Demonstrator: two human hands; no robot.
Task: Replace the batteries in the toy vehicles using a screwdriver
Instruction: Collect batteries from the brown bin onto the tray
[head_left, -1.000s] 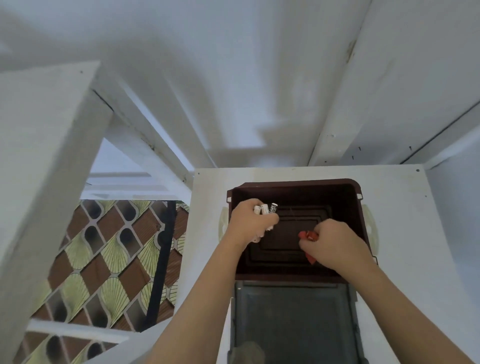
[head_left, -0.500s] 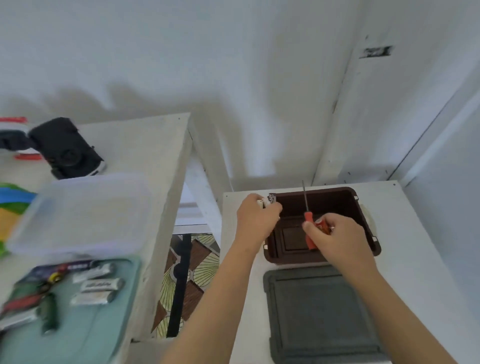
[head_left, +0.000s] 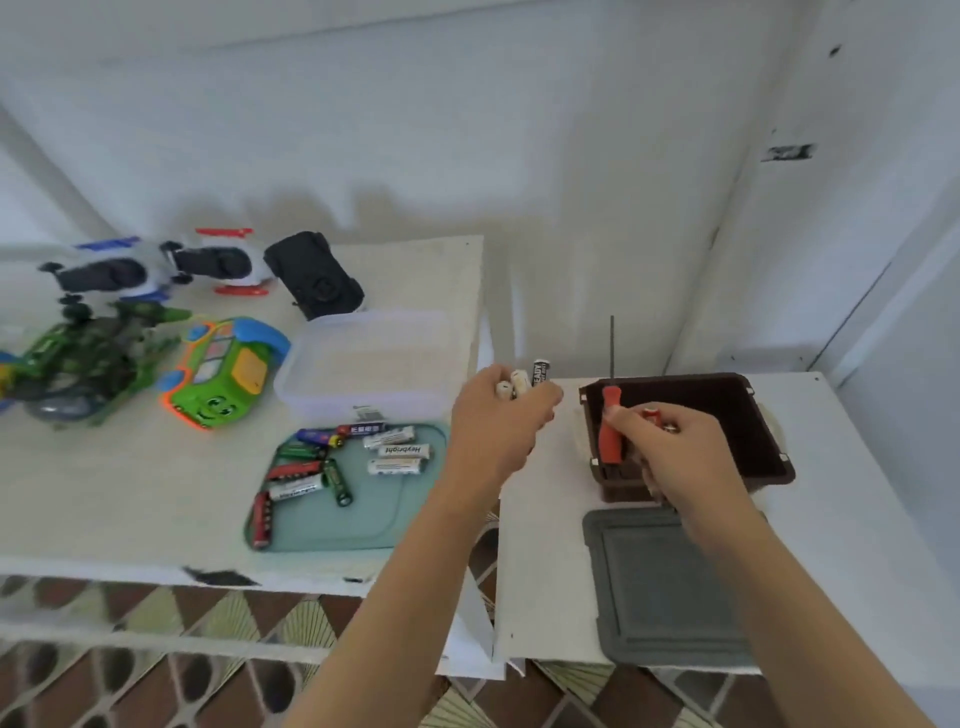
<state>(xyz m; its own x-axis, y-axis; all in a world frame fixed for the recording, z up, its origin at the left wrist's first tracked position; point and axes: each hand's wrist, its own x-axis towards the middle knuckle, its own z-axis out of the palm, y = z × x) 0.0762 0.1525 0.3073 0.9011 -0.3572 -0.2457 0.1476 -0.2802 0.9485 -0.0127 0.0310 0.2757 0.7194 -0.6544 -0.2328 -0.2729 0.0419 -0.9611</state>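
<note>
My left hand (head_left: 501, 418) is closed around a few batteries (head_left: 524, 382), held in the gap between the two tables. My right hand (head_left: 670, 447) grips a red-handled screwdriver (head_left: 610, 415), shaft pointing up, over the brown bin (head_left: 748, 415); something small and red also sits in its fingers. Several loose batteries (head_left: 395, 452) lie on a teal tray (head_left: 384, 519). Toy vehicles stand on the left table: a green bus (head_left: 223, 371), a camouflage green vehicle (head_left: 88, 358), a black car (head_left: 314, 275) and two white robot-like toys (head_left: 156, 265).
A clear plastic container (head_left: 363, 364) stands behind the teal tray. A dark grey lid (head_left: 660, 582) lies in front of the brown bin on the right white table (head_left: 857, 519). Patterned floor tiles (head_left: 156, 686) show between and below the tables. A white wall rises behind.
My view has swung left and down, bringing the left table, toys and tray into sight. Both hands lifted away from the inside of the brown bin, the left moving left with the batteries.
</note>
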